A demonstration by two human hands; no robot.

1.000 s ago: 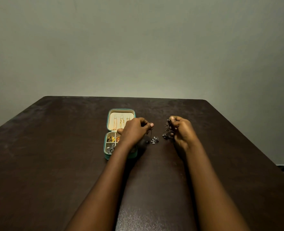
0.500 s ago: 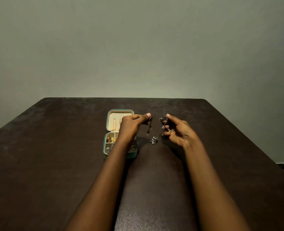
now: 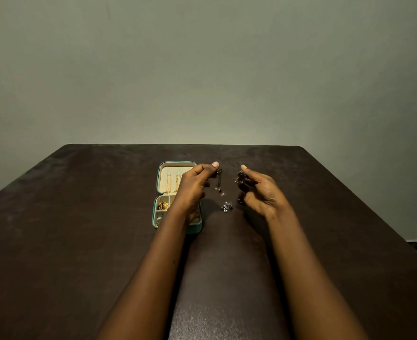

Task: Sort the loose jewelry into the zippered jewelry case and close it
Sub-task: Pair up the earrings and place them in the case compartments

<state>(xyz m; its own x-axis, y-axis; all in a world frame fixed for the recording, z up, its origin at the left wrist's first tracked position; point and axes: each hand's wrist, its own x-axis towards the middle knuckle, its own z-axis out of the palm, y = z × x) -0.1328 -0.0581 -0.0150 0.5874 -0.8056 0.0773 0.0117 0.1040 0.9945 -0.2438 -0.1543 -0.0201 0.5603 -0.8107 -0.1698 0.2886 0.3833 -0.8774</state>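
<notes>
both hands raised above the table [image 3: 80, 241] — left hand [image 3: 192, 186] pinching a dangling earring [image 3: 218, 179], right hand [image 3: 261, 190] pinching another [image 3: 239, 177].

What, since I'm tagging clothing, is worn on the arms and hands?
Nothing shows: the left arm and right arm are bare down to the frame's edge, no sleeves. The left hand and right hand have no gloves; no watch, bracelet or ring is visible.
</notes>
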